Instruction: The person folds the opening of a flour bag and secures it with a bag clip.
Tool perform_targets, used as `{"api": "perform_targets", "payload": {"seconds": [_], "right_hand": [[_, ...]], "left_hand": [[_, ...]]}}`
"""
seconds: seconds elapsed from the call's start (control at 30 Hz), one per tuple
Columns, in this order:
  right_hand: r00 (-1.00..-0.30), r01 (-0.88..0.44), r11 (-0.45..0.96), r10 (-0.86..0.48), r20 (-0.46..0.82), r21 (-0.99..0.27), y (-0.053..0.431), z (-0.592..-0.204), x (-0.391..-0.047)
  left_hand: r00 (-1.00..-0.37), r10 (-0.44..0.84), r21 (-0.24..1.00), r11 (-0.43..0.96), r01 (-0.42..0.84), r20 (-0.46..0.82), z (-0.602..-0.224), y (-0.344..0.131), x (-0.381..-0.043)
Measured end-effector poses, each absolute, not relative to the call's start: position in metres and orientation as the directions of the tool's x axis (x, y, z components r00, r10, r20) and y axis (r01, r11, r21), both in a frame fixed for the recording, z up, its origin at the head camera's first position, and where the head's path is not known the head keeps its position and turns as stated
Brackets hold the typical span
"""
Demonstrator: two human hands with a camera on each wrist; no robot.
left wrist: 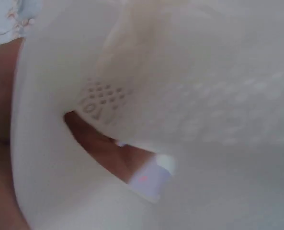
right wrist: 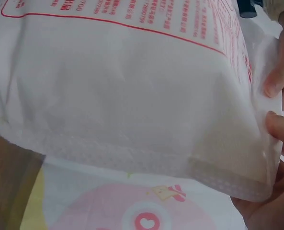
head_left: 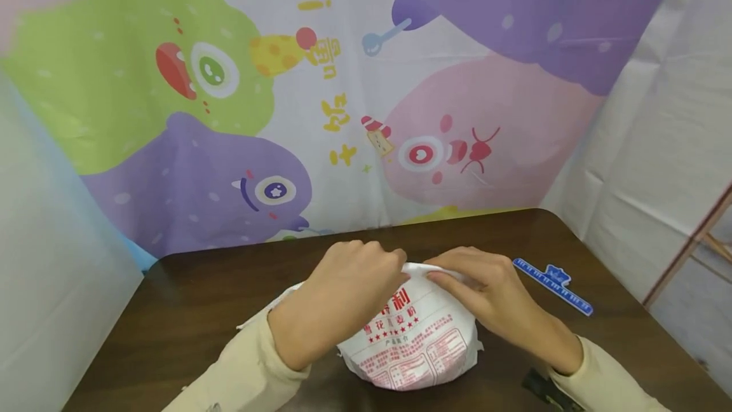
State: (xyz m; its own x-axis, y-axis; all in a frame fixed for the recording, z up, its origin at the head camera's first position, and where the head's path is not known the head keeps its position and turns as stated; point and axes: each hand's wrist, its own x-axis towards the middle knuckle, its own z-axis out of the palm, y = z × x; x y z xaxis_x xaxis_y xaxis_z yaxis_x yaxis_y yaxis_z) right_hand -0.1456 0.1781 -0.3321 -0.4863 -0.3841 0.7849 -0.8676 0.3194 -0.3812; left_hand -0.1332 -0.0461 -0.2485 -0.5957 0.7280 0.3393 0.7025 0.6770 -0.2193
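A white flour bag (head_left: 408, 336) with red Chinese print rests on the table, its body bulging below a flattened top edge. My left hand (head_left: 345, 297), knuckles up, grips that top edge on the left. On the right side, the thumb and fingers of my right hand (head_left: 492, 294) pinch the same edge. Both hands are close together at the rim. In the right wrist view the bag (right wrist: 127, 100) fills most of the picture, with fingers at its right edge. White bag material (left wrist: 204, 105) covers most of the left wrist view, with a dark gap in it.
A long blue clip (head_left: 551, 285) with a shaped handle lies on the dark wooden table (head_left: 229, 294), right of the right hand. Behind the table hangs a cloth (head_left: 349, 202) with cartoon monsters. A brown frame (head_left: 689, 247) stands at the far right.
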Motion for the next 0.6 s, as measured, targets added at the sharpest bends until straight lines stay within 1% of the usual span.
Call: {"api": "perform_targets", "payload": {"seconds": [0.1, 0.3, 0.4, 0.53, 0.57, 0.6], "right_hand": [[-0.49, -0.868, 0.294, -0.384, 0.782, -0.4, 0.181, -0.333, -0.148], [-0.445, -0.894, 0.226, -0.364, 0.818, -0.386, 0.182, -0.339, -0.156], [-0.483, -0.875, 0.241, -0.365, 0.796, -0.42, 0.184, -0.342, -0.155], [-0.567, -0.823, 0.299, -0.382, 0.729, -0.483, 0.188, -0.345, -0.151], [-0.576, -0.817, 0.311, -0.383, 0.722, -0.486, 0.189, -0.345, -0.15], [-0.569, -0.821, 0.316, -0.381, 0.729, -0.476, 0.189, -0.346, -0.15]], "left_hand": [[-0.57, 0.749, -0.202, 0.649, 0.733, 0.337, -0.251, -0.049, -0.139], [-0.542, 0.774, -0.084, 0.595, 0.799, 0.329, -0.257, -0.06, -0.152], [-0.521, 0.788, -0.028, 0.559, 0.829, 0.328, -0.261, -0.064, -0.159], [-0.494, 0.806, 0.023, 0.516, 0.856, 0.327, -0.263, -0.067, -0.166], [-0.491, 0.808, 0.035, 0.509, 0.86, 0.325, -0.263, -0.068, -0.167], [-0.49, 0.81, 0.05, 0.503, 0.863, 0.322, -0.263, -0.068, -0.167]]}}
